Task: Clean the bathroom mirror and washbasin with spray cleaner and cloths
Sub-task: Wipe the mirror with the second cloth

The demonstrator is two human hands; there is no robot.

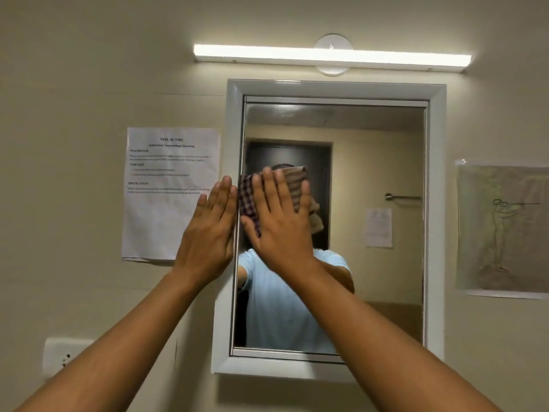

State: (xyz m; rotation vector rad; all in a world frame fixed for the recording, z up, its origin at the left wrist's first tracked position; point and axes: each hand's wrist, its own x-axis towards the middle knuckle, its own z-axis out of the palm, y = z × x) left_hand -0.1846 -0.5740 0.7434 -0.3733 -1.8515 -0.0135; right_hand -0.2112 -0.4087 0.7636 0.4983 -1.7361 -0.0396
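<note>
The mirror [377, 162] hangs on the wall in a white frame [436, 203]. My right hand [282, 221] lies flat on the glass near its left side and presses a checked cloth [247, 200] against it. The cloth pokes out left of and above my fingers. My left hand [209, 233] rests flat, fingers together, on the frame's left edge and holds nothing. The washbasin and spray cleaner are out of view.
A lit tube light [332, 56] runs above the mirror. A printed task sheet [169, 185] is taped to the wall on the left, a line drawing [505, 230] on the right. A white switch plate [64, 356] sits low on the left.
</note>
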